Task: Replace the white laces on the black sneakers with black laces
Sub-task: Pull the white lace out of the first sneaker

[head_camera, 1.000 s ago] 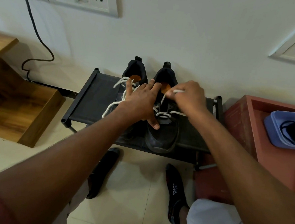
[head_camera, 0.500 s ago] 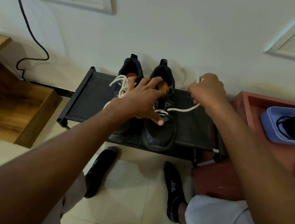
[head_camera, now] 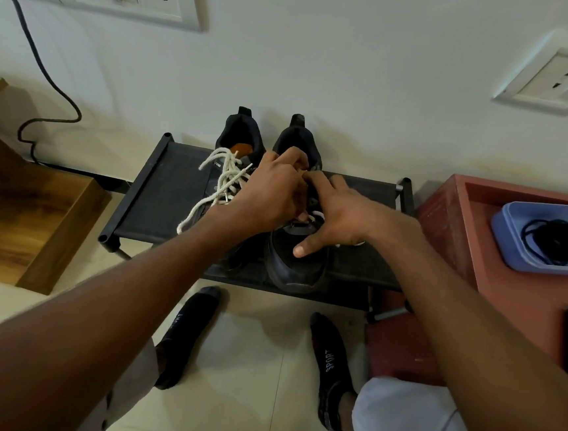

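Hands: left hand (head_camera: pixel 270 193) and right hand (head_camera: pixel 335 216) over right sneaker (head_camera: pixel 293 264); grips unclear.
Left sneaker (head_camera: pixel 235 142): white lace (head_camera: pixel 223 182) intact.
Tray (head_camera: pixel 513 249): black laces (head_camera: pixel 551 240).

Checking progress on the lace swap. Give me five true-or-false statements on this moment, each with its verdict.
1. Both black sneakers, the left sneaker and the right sneaker, stand on the low black fabric rack. True.
2. The left sneaker has no laces. False: loose white rope laces are threaded in it.
3. The left hand and right hand work at the right sneaker. True.
4. The coiled black laces lie on the floor. False: they sit in the shallow blue plastic tray.
5. The blue tray rests on the rack. False: it sits on the red-brown wooden table.
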`<move>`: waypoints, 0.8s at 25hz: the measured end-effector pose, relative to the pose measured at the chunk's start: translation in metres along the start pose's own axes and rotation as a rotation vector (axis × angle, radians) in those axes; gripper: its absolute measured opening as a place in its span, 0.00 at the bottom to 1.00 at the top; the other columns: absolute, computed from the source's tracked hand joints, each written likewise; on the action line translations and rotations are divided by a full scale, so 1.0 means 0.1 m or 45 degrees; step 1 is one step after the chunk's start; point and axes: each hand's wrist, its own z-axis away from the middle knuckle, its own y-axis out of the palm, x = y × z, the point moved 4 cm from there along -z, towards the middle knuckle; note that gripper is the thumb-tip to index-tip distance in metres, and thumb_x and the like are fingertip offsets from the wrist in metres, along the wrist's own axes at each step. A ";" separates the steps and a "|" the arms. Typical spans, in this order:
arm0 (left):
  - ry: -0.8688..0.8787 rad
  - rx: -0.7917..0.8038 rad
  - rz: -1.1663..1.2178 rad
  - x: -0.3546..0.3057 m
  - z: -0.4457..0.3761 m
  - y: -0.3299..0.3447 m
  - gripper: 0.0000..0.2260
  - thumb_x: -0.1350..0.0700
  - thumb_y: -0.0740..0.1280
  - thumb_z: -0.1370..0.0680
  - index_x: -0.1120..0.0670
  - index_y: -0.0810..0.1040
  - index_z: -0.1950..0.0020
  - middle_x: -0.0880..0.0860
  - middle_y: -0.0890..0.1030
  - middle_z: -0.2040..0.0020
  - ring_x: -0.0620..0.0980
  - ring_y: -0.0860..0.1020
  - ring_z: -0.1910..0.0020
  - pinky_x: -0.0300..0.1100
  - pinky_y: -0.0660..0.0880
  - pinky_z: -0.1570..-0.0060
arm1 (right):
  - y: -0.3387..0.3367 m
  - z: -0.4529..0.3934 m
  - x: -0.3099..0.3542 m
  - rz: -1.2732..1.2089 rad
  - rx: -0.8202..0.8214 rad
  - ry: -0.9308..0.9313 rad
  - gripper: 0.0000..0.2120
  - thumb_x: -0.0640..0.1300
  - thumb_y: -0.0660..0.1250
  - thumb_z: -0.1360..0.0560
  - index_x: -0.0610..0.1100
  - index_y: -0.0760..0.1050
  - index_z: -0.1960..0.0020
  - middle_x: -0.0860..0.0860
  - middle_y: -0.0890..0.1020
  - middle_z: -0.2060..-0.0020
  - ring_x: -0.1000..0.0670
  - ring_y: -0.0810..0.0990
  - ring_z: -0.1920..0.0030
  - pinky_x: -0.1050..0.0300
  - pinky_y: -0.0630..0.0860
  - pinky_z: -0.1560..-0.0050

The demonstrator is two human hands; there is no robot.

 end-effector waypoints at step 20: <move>-0.102 0.057 0.120 0.02 0.01 0.04 0.08 0.48 0.78 0.26 0.51 0.89 0.52 0.49 0.76 0.54 0.51 0.78 0.53 0.38 0.66 0.62 | 0.11 -0.09 -0.06 -0.141 -0.147 -0.018 0.70 0.60 0.88 0.44 0.65 0.41 0.20 0.48 0.57 0.22 0.35 0.70 0.26 0.33 0.76 0.35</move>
